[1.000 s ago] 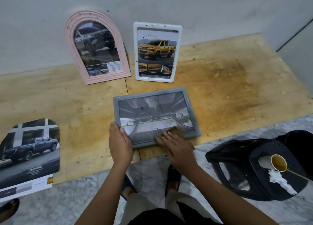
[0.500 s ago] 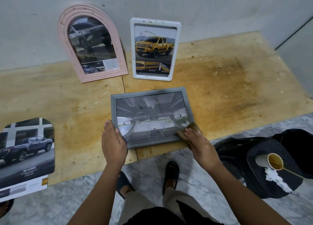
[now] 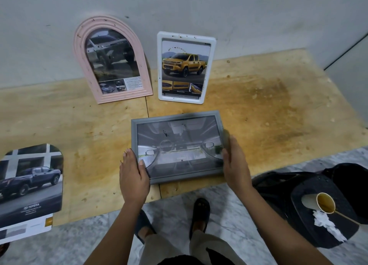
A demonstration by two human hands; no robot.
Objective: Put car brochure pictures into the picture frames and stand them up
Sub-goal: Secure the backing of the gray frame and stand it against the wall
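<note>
One grey frame (image 3: 179, 145), car-interior picture inside: at the near edge of the plywood board (image 3: 258, 109); flat or lifted, cannot tell. Hands: left hand (image 3: 133, 177) grips the grey frame's left edge, thumb on the glass; right hand (image 3: 236, 165) grips its right edge, blurred. Behind the grey frame, upright against the wall, both filled: pink arched frame (image 3: 111, 59), white frame (image 3: 185, 68). Far left of the grey frame, flat: loose truck picture (image 3: 29, 185)

A paper cup (image 3: 320, 203) and crumpled tissue (image 3: 326, 225) lie on a black stool (image 3: 298, 225).
</note>
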